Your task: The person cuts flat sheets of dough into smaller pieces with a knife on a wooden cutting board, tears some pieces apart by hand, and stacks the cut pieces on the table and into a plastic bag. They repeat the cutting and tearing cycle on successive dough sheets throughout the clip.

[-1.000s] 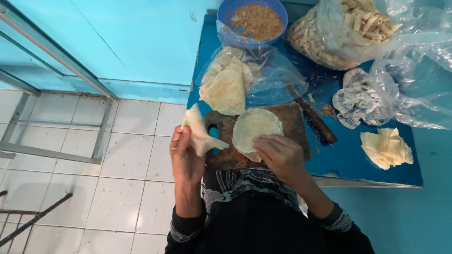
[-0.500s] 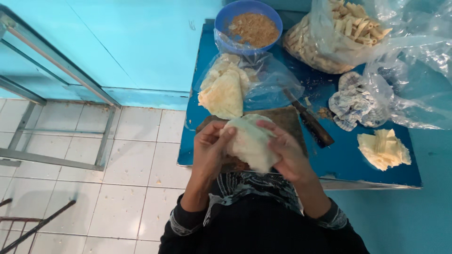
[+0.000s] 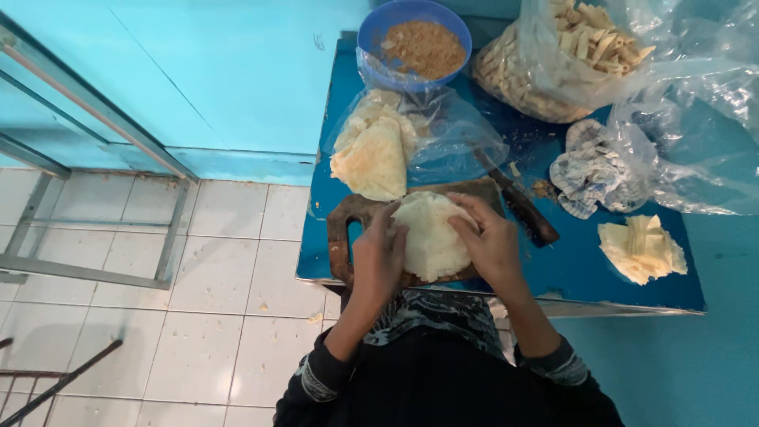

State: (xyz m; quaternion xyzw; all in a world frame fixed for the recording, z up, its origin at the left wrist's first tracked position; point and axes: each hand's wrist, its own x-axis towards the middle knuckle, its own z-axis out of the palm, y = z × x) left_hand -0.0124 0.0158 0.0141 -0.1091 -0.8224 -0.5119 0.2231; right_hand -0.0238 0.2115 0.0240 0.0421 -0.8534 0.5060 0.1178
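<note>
A round pale dough wrapper [image 3: 431,237] lies on a dark wooden cutting board [image 3: 341,229] at the near edge of the blue table [image 3: 553,277]. My left hand [image 3: 378,257] grips the wrapper's left edge. On the right edge, my right hand [image 3: 490,241] has its fingers curled over the sheet. Both hands press on the same wrapper from opposite sides.
Behind the board, a clear plastic bag holds a stack of wrappers [image 3: 371,154]. A blue bowl of brown crumbly filling [image 3: 423,47] stands at the back. A dark-handled knife [image 3: 518,207], a patterned cloth [image 3: 593,170], a bag of rolled pieces [image 3: 569,55] and folded wrappers [image 3: 640,249] lie right.
A second ago my left hand held a folded piece up beside the table while my right touched the wrapper. Now both hands are on the wrapper on the board.
</note>
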